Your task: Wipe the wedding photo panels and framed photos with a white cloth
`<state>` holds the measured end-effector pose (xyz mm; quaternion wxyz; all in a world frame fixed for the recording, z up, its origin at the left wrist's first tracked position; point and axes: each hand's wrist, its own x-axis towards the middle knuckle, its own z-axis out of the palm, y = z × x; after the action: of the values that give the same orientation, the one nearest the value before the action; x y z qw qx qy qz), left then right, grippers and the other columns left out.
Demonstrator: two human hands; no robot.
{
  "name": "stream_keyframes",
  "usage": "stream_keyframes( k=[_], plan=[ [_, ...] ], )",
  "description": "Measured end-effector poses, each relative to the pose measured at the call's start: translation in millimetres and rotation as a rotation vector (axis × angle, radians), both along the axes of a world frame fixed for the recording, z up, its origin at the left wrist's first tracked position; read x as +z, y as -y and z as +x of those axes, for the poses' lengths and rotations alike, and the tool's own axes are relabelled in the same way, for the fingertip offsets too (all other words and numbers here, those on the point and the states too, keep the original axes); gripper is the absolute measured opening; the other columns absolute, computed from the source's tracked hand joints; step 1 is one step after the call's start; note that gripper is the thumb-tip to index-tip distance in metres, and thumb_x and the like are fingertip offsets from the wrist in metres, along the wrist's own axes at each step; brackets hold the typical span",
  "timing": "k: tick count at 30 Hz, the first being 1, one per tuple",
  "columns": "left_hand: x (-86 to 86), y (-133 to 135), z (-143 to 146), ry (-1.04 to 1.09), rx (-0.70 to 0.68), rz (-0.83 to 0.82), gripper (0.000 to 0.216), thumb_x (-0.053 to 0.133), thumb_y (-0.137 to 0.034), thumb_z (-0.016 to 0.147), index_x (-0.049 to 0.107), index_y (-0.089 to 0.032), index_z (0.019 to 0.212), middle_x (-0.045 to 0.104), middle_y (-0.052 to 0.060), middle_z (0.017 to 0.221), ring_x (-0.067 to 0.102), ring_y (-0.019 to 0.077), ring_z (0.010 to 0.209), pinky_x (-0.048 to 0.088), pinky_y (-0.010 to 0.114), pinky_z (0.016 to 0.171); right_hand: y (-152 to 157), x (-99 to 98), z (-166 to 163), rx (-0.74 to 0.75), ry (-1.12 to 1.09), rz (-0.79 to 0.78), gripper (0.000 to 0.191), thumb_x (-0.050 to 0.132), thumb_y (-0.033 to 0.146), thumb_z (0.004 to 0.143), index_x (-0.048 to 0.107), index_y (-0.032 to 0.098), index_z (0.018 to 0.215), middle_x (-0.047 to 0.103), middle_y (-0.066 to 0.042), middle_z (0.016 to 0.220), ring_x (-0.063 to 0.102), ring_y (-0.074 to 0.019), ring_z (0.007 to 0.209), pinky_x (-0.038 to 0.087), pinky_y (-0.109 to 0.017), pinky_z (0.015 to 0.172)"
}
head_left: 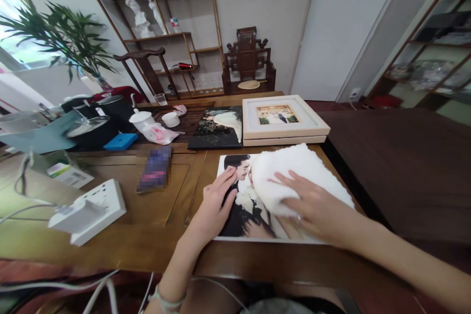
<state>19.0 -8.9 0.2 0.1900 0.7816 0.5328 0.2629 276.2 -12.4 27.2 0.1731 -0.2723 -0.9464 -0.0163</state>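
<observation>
A large photo print (230, 223) of a couple, with a white edge, lies flat near the table's front edge. My left hand (219, 198) rests on its left side, fingers stretched out and holding nothing. A fluffy white cloth (298, 162) covers the print's upper right part. On top of this cloth lies my right hand (309, 201), fingers spread and pressing down. Behind the print are a dark photo panel (217, 130) and a light wooden picture frame (250, 130) with a small photo inside, stacked on another frame.
A white power strip (106, 211) and a blurred-out purple item (156, 169) lie to the left. Farther back are a blue box (120, 141), a white teapot (142, 118), a small white cup (170, 119) and a dark pot (91, 132). A carved chair (247, 59) stands beyond the table.
</observation>
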Motion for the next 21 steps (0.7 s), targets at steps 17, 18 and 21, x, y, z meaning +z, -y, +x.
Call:
stream_keyframes(
  k=[17, 18, 21],
  plan=[
    [3.8, 1.6, 0.2, -0.001, -0.001, -0.029, 0.04, 0.039, -0.026, 0.095, 0.048, -0.02, 0.134, 0.041, 0.011, 0.148, 0.034, 0.0222, 0.139, 0.029, 0.048, 0.11, -48.5, 6.7, 5.7, -0.057, 0.054, 0.007, 0.029, 0.052, 0.009, 0.079, 0.067, 0.011, 0.104, 0.055, -0.024, 0.13, 0.049, -0.0346, 0.123, 0.039, -0.057, 0.101],
    [4.1, 1.9, 0.3, 0.0, 0.0, -0.031, 0.04, 0.039, -0.026, 0.095, 0.048, -0.02, 0.134, 0.041, 0.011, 0.148, 0.034, 0.0223, 0.139, 0.029, 0.048, 0.11, -56.9, 6.1, 9.3, -0.075, 0.062, 0.009, 0.031, 0.051, 0.008, 0.08, 0.066, 0.013, 0.107, 0.055, -0.022, 0.131, 0.05, -0.0345, 0.122, 0.041, -0.057, 0.099],
    [4.3, 2.1, 0.6, 0.001, 0.001, -0.03, 0.041, 0.039, -0.026, 0.095, 0.047, -0.019, 0.134, 0.041, 0.011, 0.148, 0.034, 0.0219, 0.139, 0.029, 0.047, 0.111, -65.7, 4.3, 17.3, -0.121, 0.058, -0.001, 0.037, 0.049, 0.006, 0.08, 0.063, 0.015, 0.113, 0.056, -0.017, 0.132, 0.051, -0.0333, 0.122, 0.046, -0.054, 0.094]
  ],
)
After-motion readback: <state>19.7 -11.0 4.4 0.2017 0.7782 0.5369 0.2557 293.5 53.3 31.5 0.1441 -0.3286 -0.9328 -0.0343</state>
